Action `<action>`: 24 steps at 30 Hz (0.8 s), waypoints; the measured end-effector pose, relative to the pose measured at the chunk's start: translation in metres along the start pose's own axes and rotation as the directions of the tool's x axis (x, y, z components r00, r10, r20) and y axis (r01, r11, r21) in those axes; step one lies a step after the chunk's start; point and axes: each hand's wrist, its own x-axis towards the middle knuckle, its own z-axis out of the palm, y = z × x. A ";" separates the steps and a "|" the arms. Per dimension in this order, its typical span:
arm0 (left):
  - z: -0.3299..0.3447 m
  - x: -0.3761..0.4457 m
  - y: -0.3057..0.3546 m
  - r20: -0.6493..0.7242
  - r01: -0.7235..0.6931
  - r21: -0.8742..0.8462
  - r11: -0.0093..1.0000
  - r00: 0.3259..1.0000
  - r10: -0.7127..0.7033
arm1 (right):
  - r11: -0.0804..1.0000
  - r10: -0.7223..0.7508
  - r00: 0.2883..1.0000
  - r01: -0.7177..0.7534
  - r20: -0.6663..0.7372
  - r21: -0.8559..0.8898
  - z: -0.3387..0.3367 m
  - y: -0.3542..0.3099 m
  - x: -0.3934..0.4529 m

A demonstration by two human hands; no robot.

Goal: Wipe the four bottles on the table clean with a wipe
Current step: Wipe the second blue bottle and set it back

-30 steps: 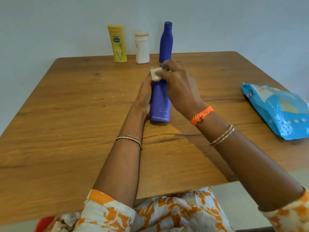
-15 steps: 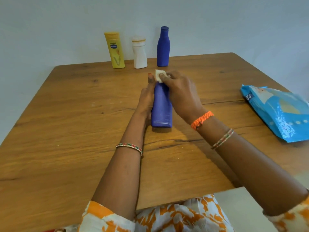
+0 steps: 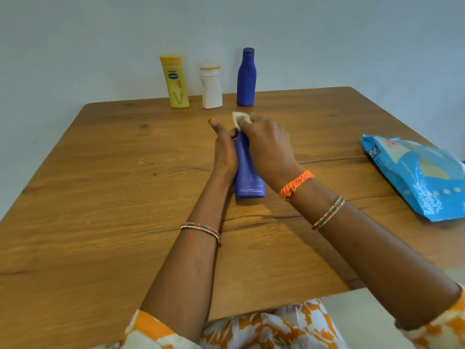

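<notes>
A blue bottle stands at the middle of the wooden table, leaning away from me. My left hand holds its left side, thumb raised. My right hand covers its top and pinches a small white wipe against the hidden cap. At the table's far edge three bottles stand upright in a row: a yellow one, a white one and a tall blue one.
A blue pack of wipes lies at the table's right edge. A pale wall rises right behind the far row of bottles. Orange-and-white patterned clothing shows below the near table edge.
The view has tilted down a little, so the far bottles sit lower in frame. My right hand has kept the wipe at the bottle's top; my left thumb has lifted off the bottle.
</notes>
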 end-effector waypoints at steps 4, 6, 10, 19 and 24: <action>0.000 0.001 0.000 -0.006 -0.040 -0.029 0.999 0.999 0.040 | 0.999 0.028 1.000 -0.028 0.010 -0.046 -0.005 -0.009 0.008; -0.004 0.003 0.002 -0.004 -0.006 -0.079 0.997 1.000 0.006 | 0.996 -0.014 0.998 0.019 0.054 -0.082 -0.004 -0.011 0.001; -0.008 0.003 0.009 -0.119 0.092 -0.170 0.981 0.986 -0.113 | 0.973 -0.194 0.979 0.184 0.065 0.140 0.001 -0.003 -0.032; -0.008 -0.001 0.017 -0.175 0.226 -0.293 0.929 0.943 -0.285 | 0.866 -0.060 0.998 0.044 0.016 0.499 -0.008 0.004 -0.043; -0.034 0.010 0.020 -0.362 0.276 -0.326 0.904 0.847 -0.389 | 0.905 -0.124 0.989 0.146 -0.079 0.401 -0.008 -0.009 -0.056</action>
